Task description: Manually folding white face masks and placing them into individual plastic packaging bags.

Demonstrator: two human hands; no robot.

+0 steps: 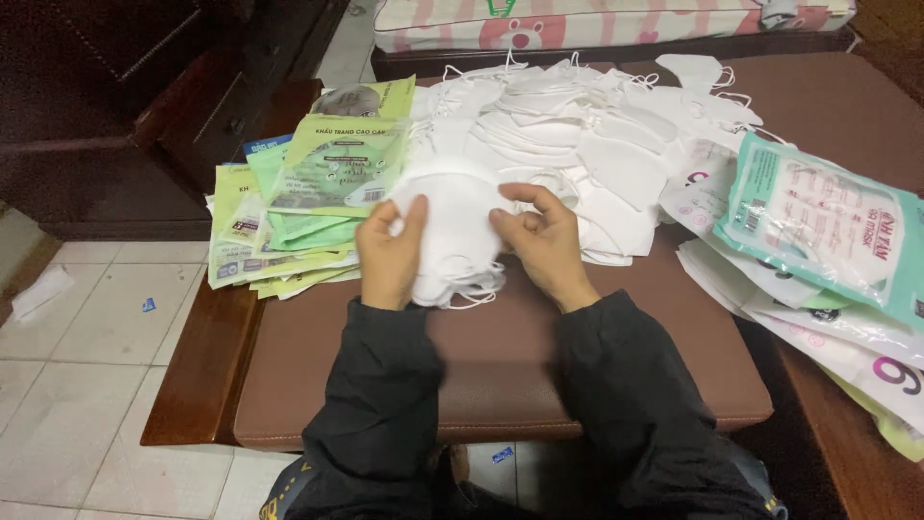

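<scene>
White tiled floor [87, 337] sat at far left, with a dark wooden cabinet [115, 106] above it. Next came a fanned stack of green flat packets [308, 202], lying on the left part of the brown padded bench top [500, 376], overlapping each other and hanging partly over the wood edge. The left hand [390, 255] was clenched around the left edge of a small stack of white face masks [450, 226], thumb on top, fingers curled under. The stack sat just above the bench pad at centre, ear loops dangling at its lower edge. The right hand [544, 241] gripped the right edge of the same stack, fingers bent over the top. Both arms wore dark sleeves [385, 385]. Behind the hands lay a big loose heap of white masks [587, 125], spread across the back of the bench and touching the green packets on its left. Further right, teal and white printed packets [818, 231] lay overlapped, sloping toward the right edge. A pink and white patterned cushion [577, 24] ran along the top.
</scene>
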